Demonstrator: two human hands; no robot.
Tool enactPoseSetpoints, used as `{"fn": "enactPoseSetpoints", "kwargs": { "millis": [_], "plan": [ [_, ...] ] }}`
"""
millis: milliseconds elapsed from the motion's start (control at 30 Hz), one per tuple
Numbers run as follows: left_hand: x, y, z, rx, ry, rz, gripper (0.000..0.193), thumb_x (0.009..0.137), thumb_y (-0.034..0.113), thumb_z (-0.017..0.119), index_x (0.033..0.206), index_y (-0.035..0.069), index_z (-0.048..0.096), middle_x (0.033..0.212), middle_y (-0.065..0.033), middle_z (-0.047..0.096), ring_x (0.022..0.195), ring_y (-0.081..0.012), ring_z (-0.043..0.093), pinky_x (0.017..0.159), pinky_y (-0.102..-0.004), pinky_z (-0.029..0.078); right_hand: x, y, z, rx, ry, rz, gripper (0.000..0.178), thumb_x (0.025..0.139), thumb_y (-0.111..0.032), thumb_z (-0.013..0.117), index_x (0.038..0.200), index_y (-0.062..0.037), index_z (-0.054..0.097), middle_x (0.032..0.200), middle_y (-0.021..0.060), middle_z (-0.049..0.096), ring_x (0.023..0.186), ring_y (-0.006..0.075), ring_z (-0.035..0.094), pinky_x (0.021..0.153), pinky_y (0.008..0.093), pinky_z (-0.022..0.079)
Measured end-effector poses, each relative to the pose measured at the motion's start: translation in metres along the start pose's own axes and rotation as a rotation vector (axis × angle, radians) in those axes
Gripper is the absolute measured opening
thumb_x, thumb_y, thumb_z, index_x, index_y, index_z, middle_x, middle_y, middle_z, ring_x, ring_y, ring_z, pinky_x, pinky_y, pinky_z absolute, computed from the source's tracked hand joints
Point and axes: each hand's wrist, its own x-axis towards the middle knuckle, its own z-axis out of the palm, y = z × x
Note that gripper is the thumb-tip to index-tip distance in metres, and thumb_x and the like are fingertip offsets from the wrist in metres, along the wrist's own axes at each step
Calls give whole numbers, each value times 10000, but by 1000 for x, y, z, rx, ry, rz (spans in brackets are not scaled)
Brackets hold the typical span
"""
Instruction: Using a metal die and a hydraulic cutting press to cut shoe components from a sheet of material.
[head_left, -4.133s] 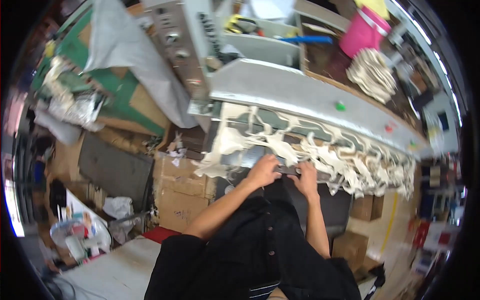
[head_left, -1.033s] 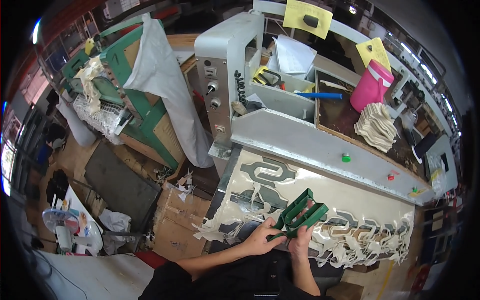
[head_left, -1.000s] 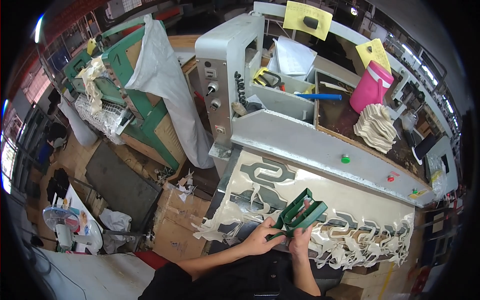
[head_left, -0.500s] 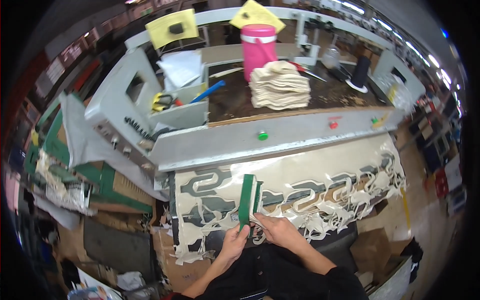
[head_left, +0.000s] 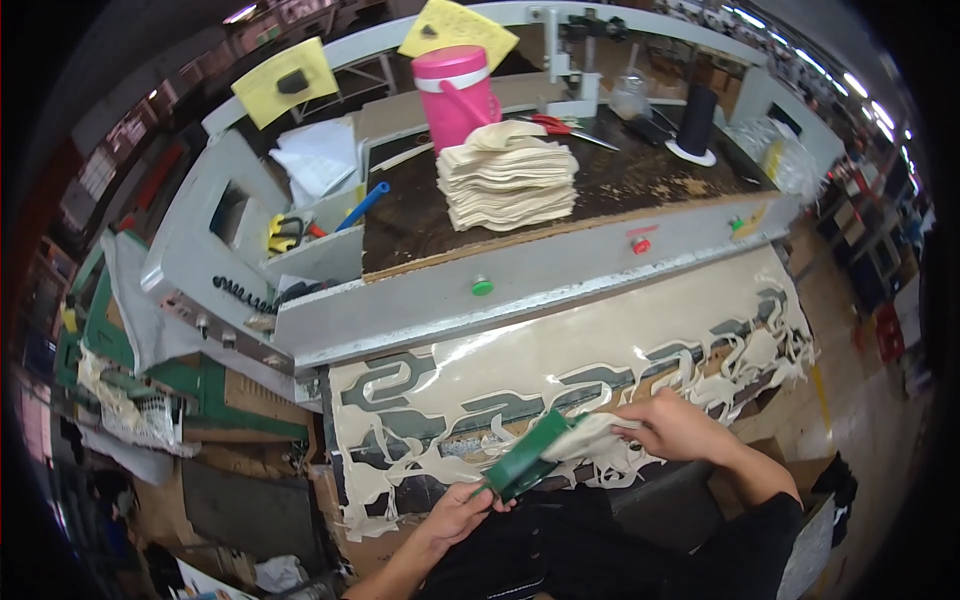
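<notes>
Left hand (head_left: pixel 460 514): thumb and fingers closed round the near end of the green frame (head_left: pixel 522 462), which we find held low over the near edge of the cream sheet (head_left: pixel 560 335), just in front of the dark shirt (head_left: pixel 535 548). Right hand (head_left: pixel 682 426): off the frame now, fingers and thumb pinched on the cream pieces (head_left: pixel 592 436).

Half a second ago we had the frame upright, the right fingertips at its side; now it leans over to the right, its far end toward the right hand, and that hand has moved out to the right. A second ago both hands were on the frame. The pieces overlap the frame's right end; blur there, so we cannot tell whether they are fully clear of it.

The view has swung: the pink jug (head_left: pixel 455 100) and the stack of cream pieces (head_left: pixel 508 178) sit further left than half a second ago, both on the dark shelf (head_left: pixel 650 180). Sheet unchanged as far as we can see, tangled cream strips (head_left: pixel 750 358) along its near side.
</notes>
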Motion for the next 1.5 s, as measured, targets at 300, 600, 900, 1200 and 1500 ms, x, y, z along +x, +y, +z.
{"fn": "enactPoseSetpoints", "kwargs": {
  "millis": [300,600,900,1200,1500],
  "plan": [
    [-60,40,-54,716,367,37,251,1050,240,689,990,25,803,1036,-122,706,1038,-222,654,929,-367,506,15,48,-111,123,269,351,141,1001,0,641,1059,71,748,807,148,762,718,198,776,658,332,616],
    [-89,24,-69,1089,548,-41,203,1029,216,722,966,65,843,820,-72,667,865,-186,614,762,-337,480,194,-25,-65,195,-156,202,244,1002,-156,702,1102,58,759,928,146,782,797,181,784,693,327,619],
    [-91,22,-54,824,424,19,181,1035,220,718,1013,85,836,867,-32,604,852,-150,549,784,-285,439,369,-85,-18,1499,497,-204,326,1112,-90,513,1406,50,503,1376,178,614,1177,272,685,1022,416,636],
    [-112,-1,-95,749,535,-15,226,1029,263,725,982,70,833,884,-68,614,846,-164,580,769,-310,463,411,-73,64,1497,551,232,362,1039,74,447,1396,131,454,1405,248,542,1170,376,674,1062,445,616],
    [-116,35,-100,874,521,9,224,1014,247,733,978,48,828,892,-87,637,814,-181,601,745,-315,478,357,-66,70,560,947,182,739,919,-207,803,1478,114,442,1415,264,587,1296,400,605,1075,467,527]
  ]
}}
